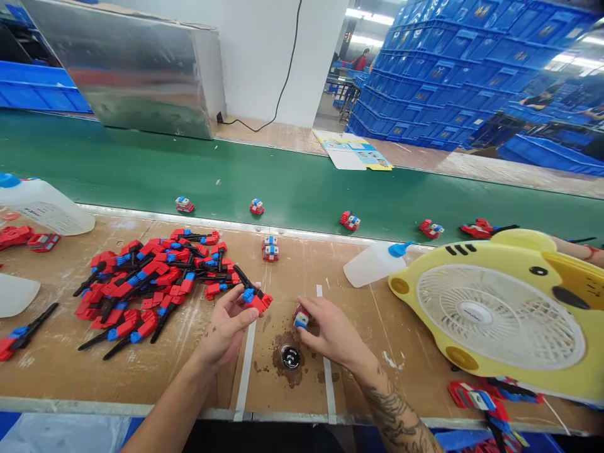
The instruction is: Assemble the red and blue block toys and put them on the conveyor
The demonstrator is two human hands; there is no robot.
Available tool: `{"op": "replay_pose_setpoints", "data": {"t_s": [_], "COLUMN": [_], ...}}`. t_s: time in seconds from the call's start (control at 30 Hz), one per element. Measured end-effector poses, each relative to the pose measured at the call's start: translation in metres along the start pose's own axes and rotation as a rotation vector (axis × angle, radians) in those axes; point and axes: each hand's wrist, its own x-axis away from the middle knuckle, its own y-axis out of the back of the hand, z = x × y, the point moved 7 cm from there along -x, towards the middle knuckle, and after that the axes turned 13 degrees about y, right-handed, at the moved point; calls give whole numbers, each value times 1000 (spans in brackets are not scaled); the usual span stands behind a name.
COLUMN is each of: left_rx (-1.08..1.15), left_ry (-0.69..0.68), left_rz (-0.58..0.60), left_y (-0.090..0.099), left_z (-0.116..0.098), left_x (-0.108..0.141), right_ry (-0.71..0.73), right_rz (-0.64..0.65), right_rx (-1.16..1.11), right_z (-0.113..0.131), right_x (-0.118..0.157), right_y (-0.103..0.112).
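Note:
Between its thumb and fingers, my left hand (231, 324) holds a toy arm (255, 299) in red and blue with a black stick-like piece pointing up. My right hand (328, 330) grips a small red, white and blue toy block (301, 316), partly covered by the fingers. Just below and between the hands sits a small round cup of dark liquid (290, 357), with wet spots around it on the cardboard. To the left lies a heap of similar red, blue and black toy parts (155, 277). Two small toy blocks (270, 248) stand together beyond my hands.
A green conveyor belt (292, 182) crosses behind, carrying several toy blocks. At right are a white squeeze bottle (375, 264) and a yellow fan (472, 302). A plastic jug (44, 204) stands at left. Stacked blue crates (438, 69) rise behind. A co-worker's arm (578, 250) shows at far right.

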Motion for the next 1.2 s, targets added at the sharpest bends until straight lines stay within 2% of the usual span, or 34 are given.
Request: {"op": "replay_pose_setpoints", "data": {"t_s": [0.1,0.2,0.33,0.47,0.53,0.57,0.63,0.7,0.8,0.93,1.2], "left_rx": [-16,-40,-57,-63,-80,-89,-101,-101,-92,-92,-101], "left_ry": [14,7,3,3,7,10,20,29,53,67,93], "left_rz": [25,56,59,58,64,67,67,55,19,10,6], "left_y": [6,14,23,21,19,18,18,18,20,20,20], "left_z": [2,3,3,5,5,5,6,7,10,13,19], "left_x": [-3,-3,0,4,7,8,10,12,12,9,2], "right_ry": [82,88,-2,-145,-235,-282,-362,-404,-416,-404,-431], "right_rz": [65,83,58,40,-77,-179,-419,-593,-651,-626,-606], "right_rx": [77,68,72,90,-89,-259,-716,-1170,-1569,-1713,-1842], "right_z": [12,13,0,-10,-11,-10,-7,2,18,28,30], "right_x": [1,16,47,66,71,73,79,80,74,70,71], "right_y": [-3,2,16,30,37,40,36,23,0,-14,-18]}}
